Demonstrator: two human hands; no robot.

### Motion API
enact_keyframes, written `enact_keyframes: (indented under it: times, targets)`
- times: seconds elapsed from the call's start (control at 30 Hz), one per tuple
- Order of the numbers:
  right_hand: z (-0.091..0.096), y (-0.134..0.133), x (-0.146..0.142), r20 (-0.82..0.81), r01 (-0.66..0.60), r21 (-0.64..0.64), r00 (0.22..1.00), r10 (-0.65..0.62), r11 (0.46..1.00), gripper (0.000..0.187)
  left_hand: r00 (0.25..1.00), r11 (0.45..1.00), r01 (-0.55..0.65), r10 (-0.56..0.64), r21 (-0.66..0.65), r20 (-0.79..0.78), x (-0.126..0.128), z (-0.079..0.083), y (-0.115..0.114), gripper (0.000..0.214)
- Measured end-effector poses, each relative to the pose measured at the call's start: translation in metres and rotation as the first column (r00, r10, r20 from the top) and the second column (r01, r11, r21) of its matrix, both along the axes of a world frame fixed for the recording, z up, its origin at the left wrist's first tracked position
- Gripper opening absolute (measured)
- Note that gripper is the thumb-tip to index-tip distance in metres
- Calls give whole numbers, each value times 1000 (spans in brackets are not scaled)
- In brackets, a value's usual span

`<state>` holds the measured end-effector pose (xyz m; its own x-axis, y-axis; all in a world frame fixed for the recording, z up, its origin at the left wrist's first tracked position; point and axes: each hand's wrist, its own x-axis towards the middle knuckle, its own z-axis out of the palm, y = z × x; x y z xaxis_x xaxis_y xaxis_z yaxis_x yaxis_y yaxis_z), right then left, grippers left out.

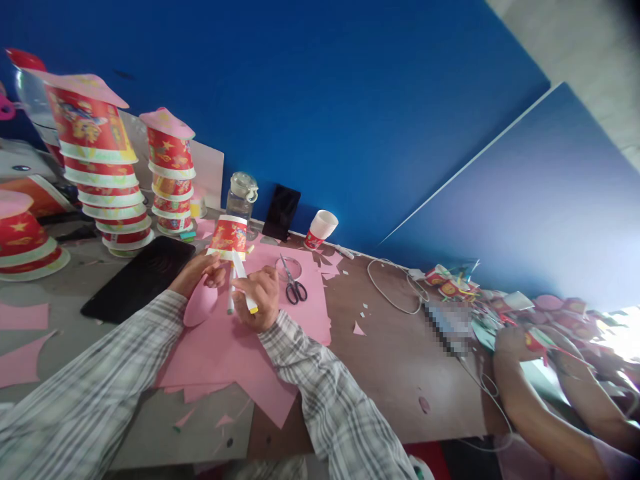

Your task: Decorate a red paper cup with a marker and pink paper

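Note:
My left hand is closed, with its fingers pinching the upper edge of an oval pink paper piece. In my right hand is a white marker, its yellow end sticking out below the fingers. Between the hands another white marker with a green end lies on stacked pink paper sheets. Just beyond my hands stands a red paper cup, upside down. Black-handled scissors lie right of my right hand, overlapping a roll of clear tape.
Tall stacks of red cups with pink tops stand at the left, near a black tablet. A water bottle, a phone and white-topped cups line the blue partition. Another person's arms work at the right.

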<state>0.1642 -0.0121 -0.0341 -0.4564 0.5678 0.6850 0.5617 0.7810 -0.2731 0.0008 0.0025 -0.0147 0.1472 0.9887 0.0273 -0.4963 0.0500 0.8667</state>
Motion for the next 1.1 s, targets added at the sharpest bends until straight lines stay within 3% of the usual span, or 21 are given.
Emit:
enact_keyframes:
  times: [0.17, 0.43, 0.83, 1.1]
  targets:
    - [0, -2, -2, 12, 9, -12, 1000, -9, 1000, 27, 995, 995, -98, 98, 14, -31, 5, 6, -5, 24]
    - [2, -2, -2, -53, -6, 45, 999, 8, 999, 25, 993, 994, -100, 102, 48, -52, 4, 2, -3, 23]
    - [3, -2, 0, 43, 25, 30, 999, -27, 999, 25, 993, 995, -84, 88, 49, -79, 1, -1, 2, 22]
    - [4, -3, 3, 16, 10, 12, 1000, -10, 1000, 24, 997, 997, -57, 60, 57, -52, -1, -1, 0, 26]
